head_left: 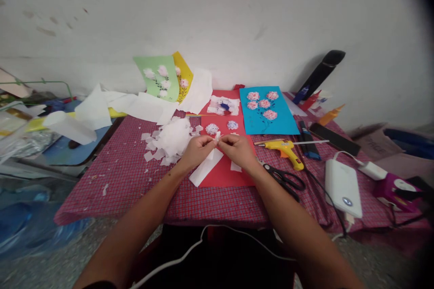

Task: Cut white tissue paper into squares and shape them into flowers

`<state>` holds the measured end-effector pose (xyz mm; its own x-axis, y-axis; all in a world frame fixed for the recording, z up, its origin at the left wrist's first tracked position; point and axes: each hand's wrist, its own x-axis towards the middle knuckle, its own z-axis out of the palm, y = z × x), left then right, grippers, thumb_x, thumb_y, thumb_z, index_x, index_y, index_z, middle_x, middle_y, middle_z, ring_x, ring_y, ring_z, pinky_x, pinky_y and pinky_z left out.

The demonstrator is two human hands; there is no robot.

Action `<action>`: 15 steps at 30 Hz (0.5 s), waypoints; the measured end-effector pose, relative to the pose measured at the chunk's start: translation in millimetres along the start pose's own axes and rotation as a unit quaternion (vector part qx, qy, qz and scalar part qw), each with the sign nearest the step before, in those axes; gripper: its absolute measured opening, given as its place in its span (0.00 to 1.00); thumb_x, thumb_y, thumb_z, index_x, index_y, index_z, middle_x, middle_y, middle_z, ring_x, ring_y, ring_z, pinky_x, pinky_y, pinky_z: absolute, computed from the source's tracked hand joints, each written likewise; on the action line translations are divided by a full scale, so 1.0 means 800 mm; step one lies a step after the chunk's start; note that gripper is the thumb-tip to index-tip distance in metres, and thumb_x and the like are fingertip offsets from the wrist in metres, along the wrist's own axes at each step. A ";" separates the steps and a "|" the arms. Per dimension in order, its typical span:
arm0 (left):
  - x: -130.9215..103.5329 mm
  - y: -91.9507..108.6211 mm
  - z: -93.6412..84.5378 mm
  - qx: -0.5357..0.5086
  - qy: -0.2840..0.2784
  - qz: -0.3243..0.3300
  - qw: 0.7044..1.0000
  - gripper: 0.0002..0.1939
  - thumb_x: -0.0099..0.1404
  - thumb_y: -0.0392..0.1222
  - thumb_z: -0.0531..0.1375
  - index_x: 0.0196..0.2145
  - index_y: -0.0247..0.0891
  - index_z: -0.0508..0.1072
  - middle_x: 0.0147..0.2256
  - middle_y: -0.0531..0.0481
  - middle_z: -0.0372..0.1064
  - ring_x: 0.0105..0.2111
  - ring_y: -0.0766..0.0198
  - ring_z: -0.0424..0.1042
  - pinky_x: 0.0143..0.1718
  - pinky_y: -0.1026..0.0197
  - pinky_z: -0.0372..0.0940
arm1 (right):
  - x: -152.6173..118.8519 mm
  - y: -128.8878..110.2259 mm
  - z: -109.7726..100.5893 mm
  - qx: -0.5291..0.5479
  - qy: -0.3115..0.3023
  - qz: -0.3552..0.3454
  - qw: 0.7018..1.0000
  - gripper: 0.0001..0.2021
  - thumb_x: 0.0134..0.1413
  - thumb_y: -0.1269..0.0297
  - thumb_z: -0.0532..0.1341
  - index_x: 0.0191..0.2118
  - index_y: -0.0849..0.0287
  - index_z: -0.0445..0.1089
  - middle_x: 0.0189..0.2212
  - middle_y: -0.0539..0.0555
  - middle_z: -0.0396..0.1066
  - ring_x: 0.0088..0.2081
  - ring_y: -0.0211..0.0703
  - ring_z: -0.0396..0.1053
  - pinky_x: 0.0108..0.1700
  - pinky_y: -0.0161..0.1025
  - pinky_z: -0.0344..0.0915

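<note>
My left hand (199,149) and my right hand (237,148) meet over a red sheet of paper (222,176). Between their pinched fingertips is a small piece of white tissue paper (217,136). Just beyond the fingers, two speckled tissue flowers (212,129) rest on the red sheet. A folded white paper strip (206,169) lies below my left hand, partly over the red sheet. Beside that hand is a heap of cut tissue squares (173,137). At the sheet's far end lies a crumpled white tissue with a dark blue stain (224,106).
A blue card with tissue flowers (269,110) lies behind to the right. Nearer on that side are a yellow glue gun (285,150), black scissors (285,178) and a white power bank (343,188). Green (159,76) and yellow cards lean against the wall.
</note>
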<state>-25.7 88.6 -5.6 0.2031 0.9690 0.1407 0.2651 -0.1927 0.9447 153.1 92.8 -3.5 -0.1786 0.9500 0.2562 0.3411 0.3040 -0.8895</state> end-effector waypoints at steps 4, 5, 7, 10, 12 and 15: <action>0.002 -0.009 0.002 -0.017 0.039 -0.012 0.999 0.14 0.64 0.50 0.61 0.30 0.36 0.77 0.26 0.54 0.69 0.27 0.67 0.64 0.29 0.64 0.59 | 0.001 -0.004 0.000 0.017 0.030 0.011 0.999 0.08 0.52 0.61 0.62 0.25 0.57 0.70 0.23 0.49 0.69 0.27 0.40 0.63 0.30 0.37 0.58; 0.002 -0.011 0.003 -0.029 0.048 -0.017 0.998 0.14 0.64 0.50 0.62 0.30 0.36 0.77 0.26 0.54 0.69 0.27 0.67 0.64 0.29 0.65 0.59 | 0.001 -0.004 -0.001 0.030 0.049 0.016 0.998 0.08 0.51 0.62 0.62 0.25 0.57 0.69 0.23 0.48 0.68 0.27 0.39 0.63 0.30 0.37 0.58; 0.003 -0.014 0.003 -0.056 0.061 -0.033 0.996 0.14 0.63 0.51 0.62 0.31 0.36 0.77 0.26 0.54 0.68 0.26 0.67 0.64 0.27 0.65 0.58 | 0.003 -0.005 -0.004 0.062 0.084 0.028 0.994 0.06 0.49 0.64 0.61 0.24 0.57 0.67 0.22 0.47 0.66 0.26 0.38 0.62 0.29 0.37 0.58; 0.005 -0.016 0.003 -0.088 0.068 -0.059 0.992 0.14 0.63 0.52 0.62 0.32 0.37 0.77 0.25 0.54 0.68 0.25 0.67 0.64 0.25 0.65 0.57 | 0.005 -0.002 -0.010 0.111 0.109 0.049 0.987 0.06 0.48 0.66 0.60 0.23 0.56 0.65 0.19 0.46 0.65 0.23 0.37 0.60 0.27 0.36 0.56; 0.005 -0.016 0.003 -0.100 0.073 -0.070 0.990 0.14 0.63 0.52 0.62 0.32 0.37 0.76 0.25 0.54 0.67 0.24 0.68 0.64 0.24 0.66 0.57 | 0.006 0.001 -0.012 0.139 0.115 0.060 0.982 0.06 0.49 0.66 0.60 0.23 0.55 0.65 0.18 0.46 0.65 0.21 0.37 0.60 0.25 0.36 0.56; 0.003 -0.011 0.003 -0.099 0.063 -0.084 0.990 0.14 0.63 0.52 0.62 0.32 0.37 0.75 0.22 0.56 0.64 0.21 0.69 0.60 0.23 0.66 0.55 | 0.006 0.001 -0.015 0.193 0.136 0.065 0.970 0.05 0.49 0.67 0.60 0.24 0.55 0.65 0.17 0.46 0.66 0.20 0.37 0.61 0.24 0.35 0.56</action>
<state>-25.0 92.6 -14.4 0.0488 0.9988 0.0012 0.0928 -0.0057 0.9957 163.2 98.1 1.6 0.1103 0.9783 0.1752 -0.0361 0.1802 -0.9830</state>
